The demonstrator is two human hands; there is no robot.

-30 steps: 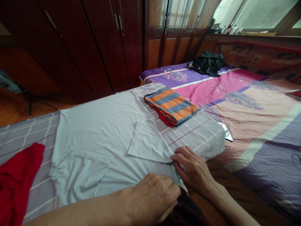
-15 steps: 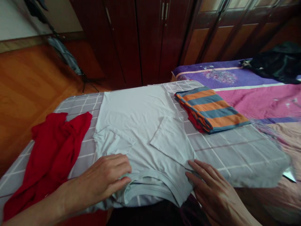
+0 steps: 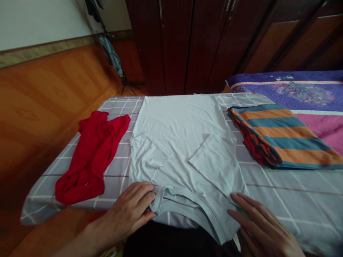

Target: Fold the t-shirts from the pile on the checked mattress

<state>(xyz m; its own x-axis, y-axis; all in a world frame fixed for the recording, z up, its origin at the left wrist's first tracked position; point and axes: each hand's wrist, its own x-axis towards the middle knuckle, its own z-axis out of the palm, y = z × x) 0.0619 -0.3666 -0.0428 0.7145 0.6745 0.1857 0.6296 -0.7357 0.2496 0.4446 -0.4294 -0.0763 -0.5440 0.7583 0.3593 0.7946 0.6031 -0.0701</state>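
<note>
A pale grey T-shirt (image 3: 182,121) lies spread out, its short sleeves folded inward over the body and its collar toward me. My left hand (image 3: 135,205) is at the shoulder left of the collar, thumb and fingers closed on the cloth. On the opposite shoulder edge rests my right hand (image 3: 259,221), fingers stretched out and touching the fabric; its thumb side is partly hidden. The neckline hangs a little over the near table edge between both hands.
A crumpled red garment (image 3: 91,157) lies left on the checked tablecloth (image 3: 268,200). To the right is a folded orange-and-blue striped garment (image 3: 284,128) over red cloth. Behind stand dark wardrobes (image 3: 174,46), a bed with a purple cover (image 3: 257,80), and a stand holding an umbrella (image 3: 112,55).
My view has swung left, so everything sits farther right in the picture. Both hands stay at the shirt's shoulders. The shirt keeps nearly the same layout.
</note>
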